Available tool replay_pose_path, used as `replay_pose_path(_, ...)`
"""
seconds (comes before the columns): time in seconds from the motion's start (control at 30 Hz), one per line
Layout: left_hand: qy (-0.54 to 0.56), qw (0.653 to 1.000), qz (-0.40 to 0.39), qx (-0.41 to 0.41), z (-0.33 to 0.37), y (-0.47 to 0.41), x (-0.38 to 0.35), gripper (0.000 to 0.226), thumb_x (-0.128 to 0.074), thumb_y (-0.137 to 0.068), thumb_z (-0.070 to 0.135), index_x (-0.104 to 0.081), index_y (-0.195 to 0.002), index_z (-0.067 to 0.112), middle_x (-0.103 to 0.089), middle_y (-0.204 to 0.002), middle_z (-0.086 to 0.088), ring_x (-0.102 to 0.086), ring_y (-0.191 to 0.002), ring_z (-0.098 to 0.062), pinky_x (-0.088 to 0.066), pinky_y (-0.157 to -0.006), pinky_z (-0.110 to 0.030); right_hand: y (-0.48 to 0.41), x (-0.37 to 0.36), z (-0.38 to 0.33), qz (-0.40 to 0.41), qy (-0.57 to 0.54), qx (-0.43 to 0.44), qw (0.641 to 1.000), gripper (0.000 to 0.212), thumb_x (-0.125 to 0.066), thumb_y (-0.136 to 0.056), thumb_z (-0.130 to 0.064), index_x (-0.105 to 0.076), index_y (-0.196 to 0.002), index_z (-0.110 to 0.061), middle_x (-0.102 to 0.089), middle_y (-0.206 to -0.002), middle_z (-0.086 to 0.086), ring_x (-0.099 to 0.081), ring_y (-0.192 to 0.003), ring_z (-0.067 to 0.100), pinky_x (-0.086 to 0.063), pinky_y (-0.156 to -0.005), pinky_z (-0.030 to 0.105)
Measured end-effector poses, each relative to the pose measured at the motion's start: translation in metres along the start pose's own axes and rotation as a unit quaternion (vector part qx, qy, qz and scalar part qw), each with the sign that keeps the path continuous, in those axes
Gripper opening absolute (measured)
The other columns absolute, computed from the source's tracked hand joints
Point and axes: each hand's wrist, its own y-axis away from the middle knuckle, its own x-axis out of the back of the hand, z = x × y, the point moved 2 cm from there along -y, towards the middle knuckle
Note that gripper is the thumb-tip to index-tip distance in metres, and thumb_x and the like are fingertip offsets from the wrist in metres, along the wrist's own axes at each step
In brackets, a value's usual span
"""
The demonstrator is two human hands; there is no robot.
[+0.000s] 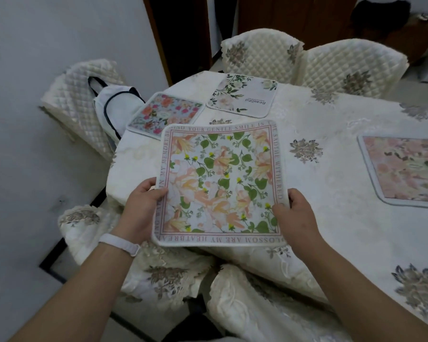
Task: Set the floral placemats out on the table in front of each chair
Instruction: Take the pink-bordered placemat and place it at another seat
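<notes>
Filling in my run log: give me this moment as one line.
step: placing | left hand: grips held mat, left edge | right hand: grips right edge | laid: left mat, far mat, right mat

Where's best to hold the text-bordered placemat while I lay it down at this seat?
Hold the text-bordered placemat by its two side edges, near the corners closest to you. Come in with one hand from each side, thumb on top, as the left hand and right hand pinch it now. It is a thin, flat square, so a two-sided hold should stop it sagging.
</notes>
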Motion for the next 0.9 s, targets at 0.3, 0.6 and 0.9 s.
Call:
replay_pose_path(0.3, -0.019, 1.0, -0.011, 0.007, 0.01, -0.031, 0.026, 0.015, -0.056, -0.094, 0.002, -0.067, -0.095, 0.011, -0.072, -0.103, -0.022, -0.069, -0.092, -0.042, -0.056, -0.083, -0.058, -0.004, -0.04, -0.003, 0.014, 0.019, -0.011, 1.0, 0.016, -0.056, -0.087, -0.016, -0.055, -0.085, -0.032, -0.066, -0.082, -0.011, -0.064, -0.069, 0.004, -0.045, -0.049, 0.018)
replay_pose_path(0.6, -0.08, 0.993, -0.091, -0.002, 0.031, -0.153, 0.094, 0.016, -0.057, -0.094, 0.005, -0.068, -0.098, 0.016, -0.072, -0.101, -0.021, -0.069, -0.091, -0.043, -0.056, -0.082, -0.058, -0.026, -0.158, -0.01, 0.089, -0.001, -0.066, 0.994, 0.015, -0.055, -0.086, -0.016, -0.057, -0.087, -0.031, -0.069, -0.08, -0.014, -0.067, -0.065, 0.006, -0.05, -0.044, 0.018)
replay_pose_path(0.9, -0.124, 0.981, -0.148, 0.025, 0.011, -0.222, 0.133, 0.017, -0.058, -0.092, 0.004, -0.069, -0.098, 0.015, -0.074, -0.096, -0.016, -0.074, -0.077, -0.031, -0.061, -0.061, -0.04, -0.027, -0.237, 0.014, 0.136, 0.019, -0.167, 0.976, 0.015, -0.053, -0.089, -0.014, -0.055, -0.086, -0.029, -0.065, -0.089, -0.013, -0.065, -0.074, 0.006, -0.048, -0.046, 0.015)
